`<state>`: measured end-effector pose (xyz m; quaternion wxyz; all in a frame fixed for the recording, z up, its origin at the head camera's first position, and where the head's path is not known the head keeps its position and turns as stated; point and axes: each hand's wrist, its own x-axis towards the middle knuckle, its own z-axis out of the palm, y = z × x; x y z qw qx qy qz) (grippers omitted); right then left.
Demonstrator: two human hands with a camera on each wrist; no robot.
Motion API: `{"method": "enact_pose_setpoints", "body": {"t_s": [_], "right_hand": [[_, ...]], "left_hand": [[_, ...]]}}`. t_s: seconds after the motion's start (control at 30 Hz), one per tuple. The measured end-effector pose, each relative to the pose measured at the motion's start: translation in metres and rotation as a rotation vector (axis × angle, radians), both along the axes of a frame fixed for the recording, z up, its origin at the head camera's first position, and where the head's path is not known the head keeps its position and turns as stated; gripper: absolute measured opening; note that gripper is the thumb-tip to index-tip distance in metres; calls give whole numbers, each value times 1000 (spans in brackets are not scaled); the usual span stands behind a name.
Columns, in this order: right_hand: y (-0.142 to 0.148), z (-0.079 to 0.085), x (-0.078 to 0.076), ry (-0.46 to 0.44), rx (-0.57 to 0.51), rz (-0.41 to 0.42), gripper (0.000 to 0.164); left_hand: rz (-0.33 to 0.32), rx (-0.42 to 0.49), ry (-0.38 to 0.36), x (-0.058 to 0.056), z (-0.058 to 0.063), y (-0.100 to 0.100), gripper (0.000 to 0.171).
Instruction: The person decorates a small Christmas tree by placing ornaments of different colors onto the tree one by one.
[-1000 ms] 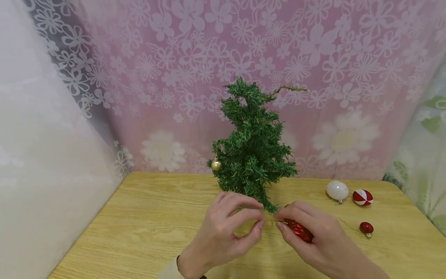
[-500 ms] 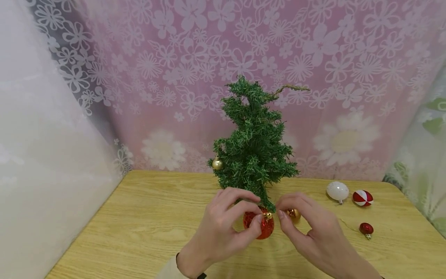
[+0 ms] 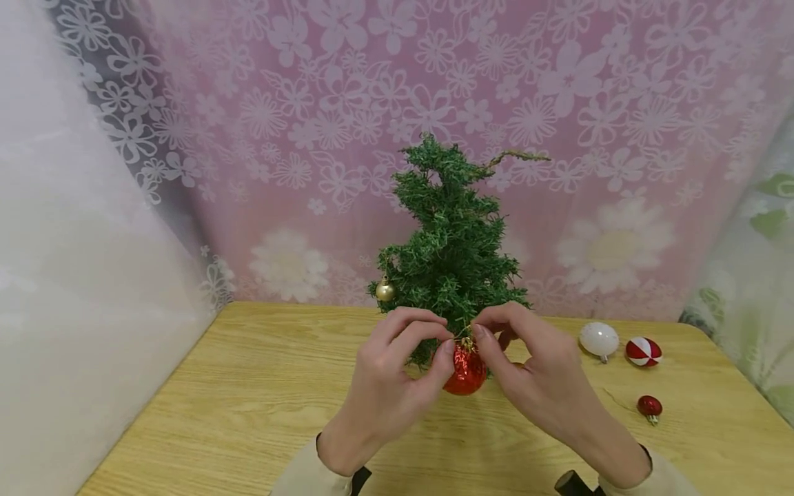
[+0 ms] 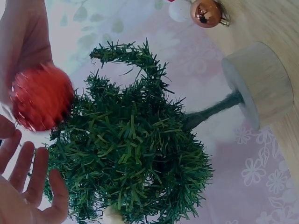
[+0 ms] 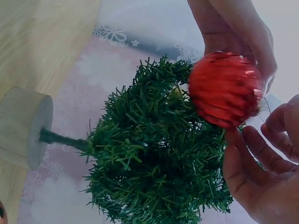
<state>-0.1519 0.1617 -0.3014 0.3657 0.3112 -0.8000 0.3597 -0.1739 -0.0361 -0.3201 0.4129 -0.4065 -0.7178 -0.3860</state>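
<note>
A red, shiny, textured Christmas ball [image 3: 465, 375] with a gold cap hangs by a thin gold string between my hands, in front of the tree's lower branches. My left hand [image 3: 387, 386] pinches the string with thumb and index finger. On the other side my right hand [image 3: 540, 372] pinches it too, its fingertips just above the cap. Both wrist views show the ball close to the green branches. The small artificial tree [image 3: 453, 241] stands upright, a small gold ball [image 3: 385, 289] hanging on its left side. My hands hide its base in the head view.
At the table's right lie a white ball [image 3: 599, 340], a red-and-white ball [image 3: 644, 352] and a small dark red ball [image 3: 650, 406]. A copper ball [image 4: 205, 13] lies near the tree's round wooden base [image 4: 264, 86]. A bare branch [image 3: 521, 156] juts right near the treetop.
The red ball has gone from under my right hand to hanging between both hands. Both hands have then risen with it towards the tree, and my right hand has shifted left.
</note>
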Motion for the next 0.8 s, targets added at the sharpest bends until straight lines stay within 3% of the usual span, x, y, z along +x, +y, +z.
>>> {"method": "enact_pose_setpoints", "body": {"t_s": [0.13, 0.27, 0.37, 0.53, 0.67, 0.8], "right_hand": [[-6, 5, -7, 68, -29, 12, 20], [-10, 12, -12, 60, -45, 2, 22], [-12, 16, -16, 23, -42, -18, 17], [-15, 21, -22, -42, -67, -51, 10], [-16, 25, -25, -158, -70, -93, 8], [-16, 30, -26, -279, -31, -137, 9]], "left_hand": [[37, 37, 29, -5, 2, 2, 6], [156, 48, 95, -7, 6, 6, 10], [249, 55, 90, -8, 9, 8, 9], [320, 75, -48, -9, 18, 13, 7], [330, 84, -173, -12, 23, 14, 8], [330, 68, -252, -15, 25, 13, 8]]}}
